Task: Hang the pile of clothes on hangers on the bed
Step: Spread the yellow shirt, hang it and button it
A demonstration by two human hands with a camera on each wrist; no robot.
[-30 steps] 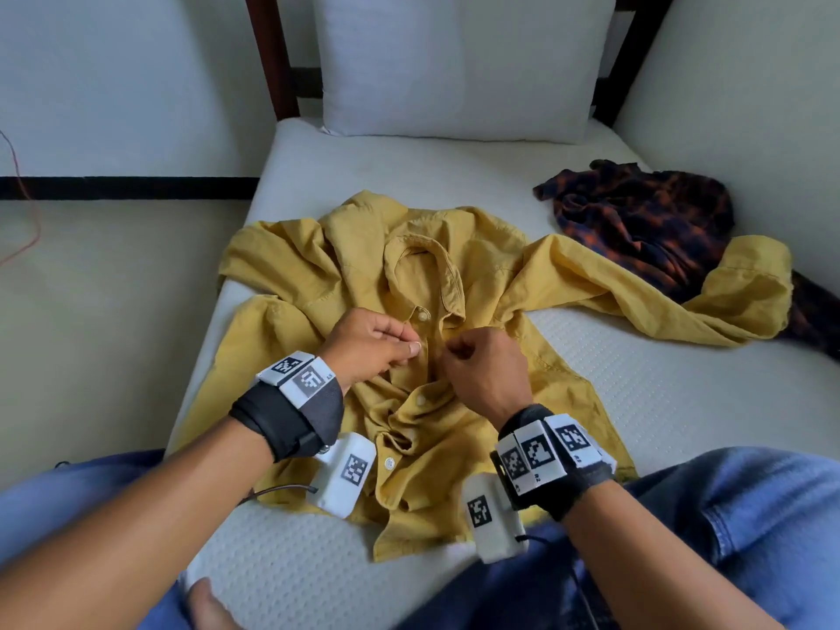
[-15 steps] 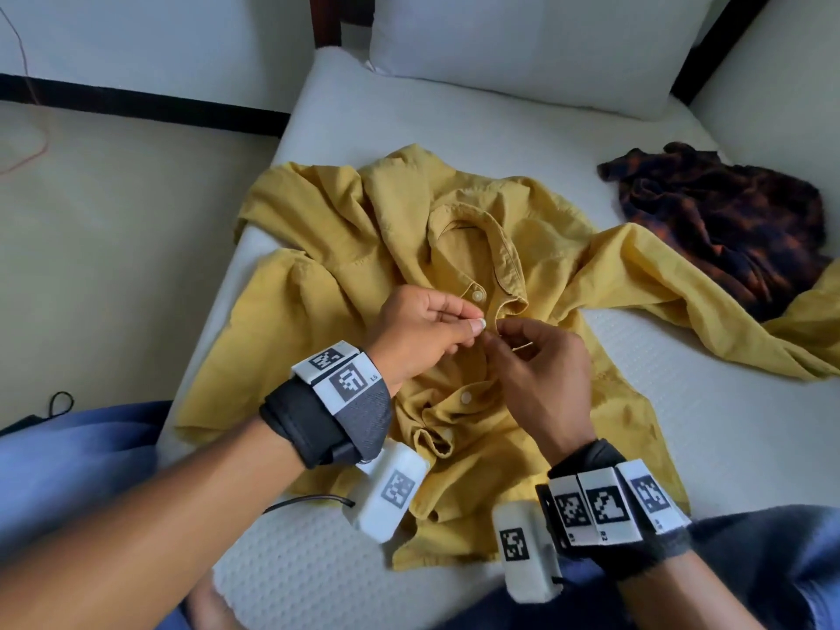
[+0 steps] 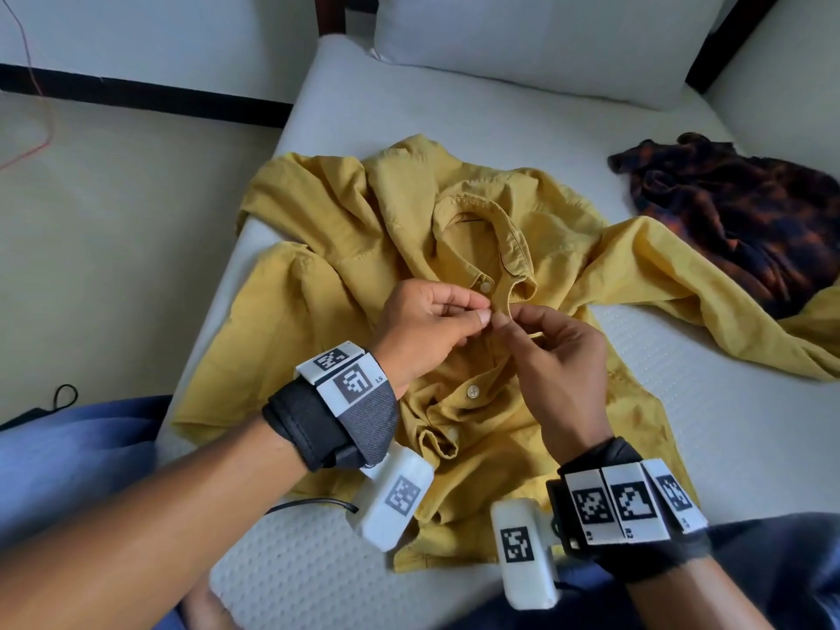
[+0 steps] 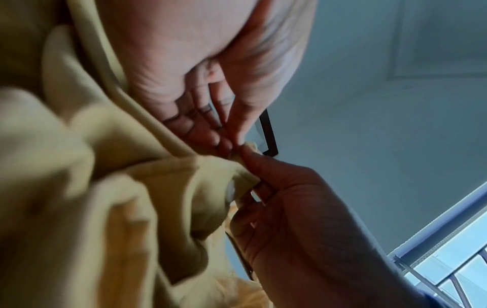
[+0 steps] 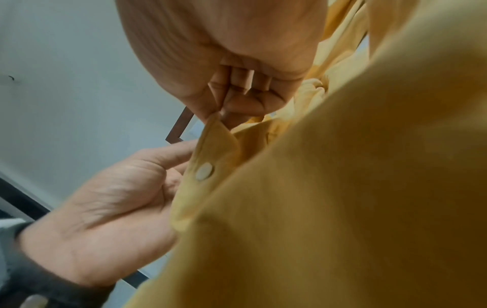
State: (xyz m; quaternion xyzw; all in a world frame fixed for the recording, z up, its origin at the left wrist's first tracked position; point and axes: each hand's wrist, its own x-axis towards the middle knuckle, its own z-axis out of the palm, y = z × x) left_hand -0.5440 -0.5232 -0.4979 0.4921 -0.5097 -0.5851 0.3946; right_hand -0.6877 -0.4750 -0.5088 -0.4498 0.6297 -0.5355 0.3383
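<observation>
A mustard yellow button shirt (image 3: 386, 229) lies spread face up on the white mattress (image 3: 750, 425). Both hands meet on its front placket just below the collar button (image 3: 485, 285). My left hand (image 3: 482, 311) pinches the placket edge between thumb and fingers. My right hand (image 3: 504, 318) pinches the facing edge. In the left wrist view the left hand (image 4: 231, 145) nips a fold of shirt (image 4: 79, 187) against the right hand's fingers (image 4: 263, 166). The right wrist view shows the right hand (image 5: 218, 114) holding a fabric tip above a white button (image 5: 204, 171).
A dark orange-and-navy plaid shirt (image 3: 736, 206) lies crumpled at the right, partly under the yellow sleeve. A white pillow (image 3: 545, 34) leans at the bed's head. My blue-jeaned legs (image 3: 68, 452) flank the shirt's hem. The floor (image 3: 113, 220) lies to the left.
Both hands have moved up the shirt front from a lower button to just under the collar. The view has shifted closer and leftward.
</observation>
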